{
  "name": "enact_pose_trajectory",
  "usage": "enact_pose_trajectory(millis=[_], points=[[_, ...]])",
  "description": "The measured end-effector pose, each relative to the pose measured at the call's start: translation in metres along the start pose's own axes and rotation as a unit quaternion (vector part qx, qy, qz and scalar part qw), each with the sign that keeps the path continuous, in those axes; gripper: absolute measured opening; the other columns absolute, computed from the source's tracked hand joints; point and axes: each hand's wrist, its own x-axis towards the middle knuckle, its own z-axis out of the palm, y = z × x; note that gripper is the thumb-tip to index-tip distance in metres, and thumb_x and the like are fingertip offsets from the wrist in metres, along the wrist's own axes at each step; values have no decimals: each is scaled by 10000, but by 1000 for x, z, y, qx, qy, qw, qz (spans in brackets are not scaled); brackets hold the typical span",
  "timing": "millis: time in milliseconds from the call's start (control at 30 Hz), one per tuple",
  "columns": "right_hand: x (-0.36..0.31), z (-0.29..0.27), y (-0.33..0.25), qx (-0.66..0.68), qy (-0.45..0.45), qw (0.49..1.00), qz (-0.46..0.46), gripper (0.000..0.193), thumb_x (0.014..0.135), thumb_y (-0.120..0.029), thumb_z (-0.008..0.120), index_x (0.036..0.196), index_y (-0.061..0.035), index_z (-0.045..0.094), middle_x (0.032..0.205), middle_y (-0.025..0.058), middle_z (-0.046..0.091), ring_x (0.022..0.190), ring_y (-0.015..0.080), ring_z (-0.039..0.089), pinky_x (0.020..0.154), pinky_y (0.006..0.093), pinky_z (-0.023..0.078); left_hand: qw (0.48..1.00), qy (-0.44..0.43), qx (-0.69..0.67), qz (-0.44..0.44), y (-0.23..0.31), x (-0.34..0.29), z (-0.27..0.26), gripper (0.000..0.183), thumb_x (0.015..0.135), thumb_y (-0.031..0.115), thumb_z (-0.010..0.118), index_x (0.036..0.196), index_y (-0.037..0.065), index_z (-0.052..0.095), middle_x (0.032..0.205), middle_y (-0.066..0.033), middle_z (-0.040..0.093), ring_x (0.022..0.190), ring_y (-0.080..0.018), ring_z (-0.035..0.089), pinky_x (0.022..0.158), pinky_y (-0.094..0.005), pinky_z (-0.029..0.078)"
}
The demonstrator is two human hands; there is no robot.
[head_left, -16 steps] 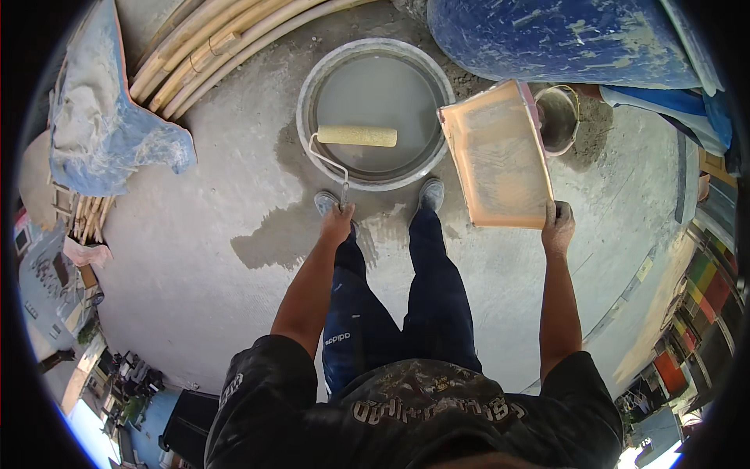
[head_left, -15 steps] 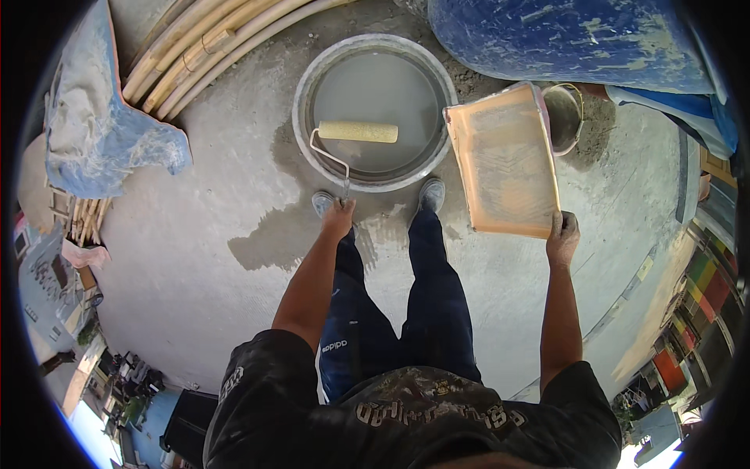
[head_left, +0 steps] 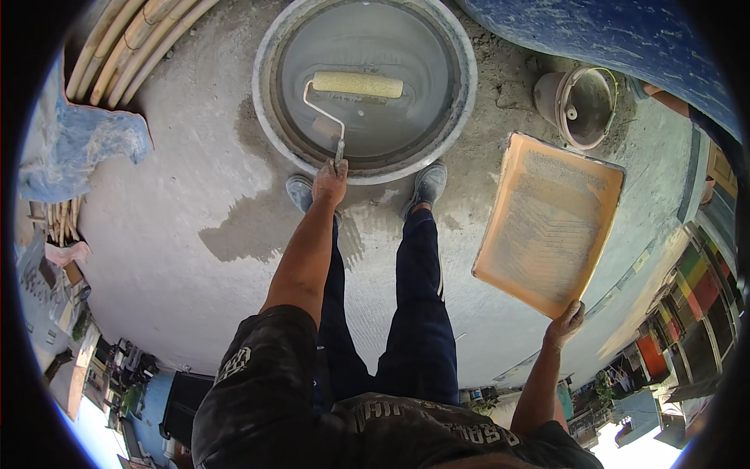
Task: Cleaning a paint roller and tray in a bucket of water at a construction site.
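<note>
In the tub (head_left: 261, 82) lies grey liquid (head_left: 359, 47); in the tray (head_left: 501, 207), grey smears (head_left: 547, 223).

Roller sleeve (head_left: 358, 84): rough, matt, cloth-like. Tray (head_left: 504, 215): plastic-looking, ridged base. Floor (head_left: 156, 227): matt concrete. Poles (head_left: 130, 55): smooth wood.

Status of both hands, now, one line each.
Left hand: closed, holding a paint roller.
Right hand: closed on the near edge of an orange paint tray.
</note>
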Motion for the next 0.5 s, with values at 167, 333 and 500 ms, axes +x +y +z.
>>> enact_pose_trajectory(millis=[167,333,500], points=[[0,-20,11,-9,27,999,17,573,987,-504,384,864,29,554,727,117,537,658,210,461,621,376,418,979,-110,-66,-162,113,-4,-56,498,935,471,403,1095,22,548,1065,-239,628,1035,-399,591,899,-482,463],[-12,-6,4,22,9,999,31,574,987,-511,380,880,26,554,757,114,544,683,207,467,643,374,424,979,-103,-16,-173,89,-8,-86,452,915,416,434,1105,23,550,1103,-232,611,1051,-380,591,909,-470,470],[-24,-10,0,8,21,999,26,578,982,-526,381,874,17,548,738,107,533,677,202,467,640,372,418,981,-105,-19,-161,85,-16,-84,447,890,405,458,1101,22,552,1134,-220,593,1073,-373,586,917,-460,475]])
